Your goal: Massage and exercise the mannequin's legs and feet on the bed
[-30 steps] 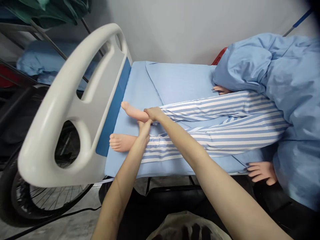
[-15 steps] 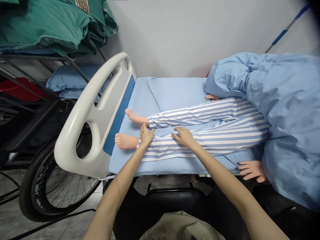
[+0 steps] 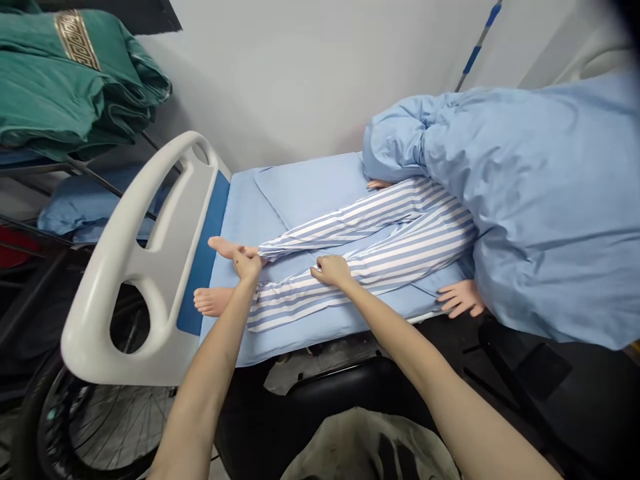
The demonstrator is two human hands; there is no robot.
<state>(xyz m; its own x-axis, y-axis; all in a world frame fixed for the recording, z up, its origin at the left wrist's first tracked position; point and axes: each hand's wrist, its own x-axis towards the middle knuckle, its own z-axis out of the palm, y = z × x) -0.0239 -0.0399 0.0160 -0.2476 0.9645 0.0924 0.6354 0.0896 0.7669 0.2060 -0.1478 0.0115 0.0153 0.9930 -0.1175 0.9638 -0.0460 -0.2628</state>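
A manikin in blue-and-white striped trousers [image 3: 395,257] lies on a bed, its bare far foot [image 3: 223,246] and near foot [image 3: 213,301] toward the footboard. My left hand [image 3: 247,265] is at the far ankle, fingers curled at the trouser cuff; its grip is partly hidden by the hand itself. Over the near shin, my right hand [image 3: 332,271] has its fingers closed on the trouser fabric. A light blue quilt [image 3: 540,200] covers the manikin's upper body, leaving one manikin hand [image 3: 461,298] exposed at the near edge.
The white-and-blue footboard [image 3: 100,307] rises at the left. Beyond it stand a wheel [image 3: 45,427] and a rack with folded green cloth [image 3: 65,87]. A black chair seat [image 3: 350,387] is between me and the bed. A wall runs behind.
My view has shifted right, so the bed appears further left. My right hand's fingers have curled closed on the trousers. The left hand has drawn in at the far ankle.
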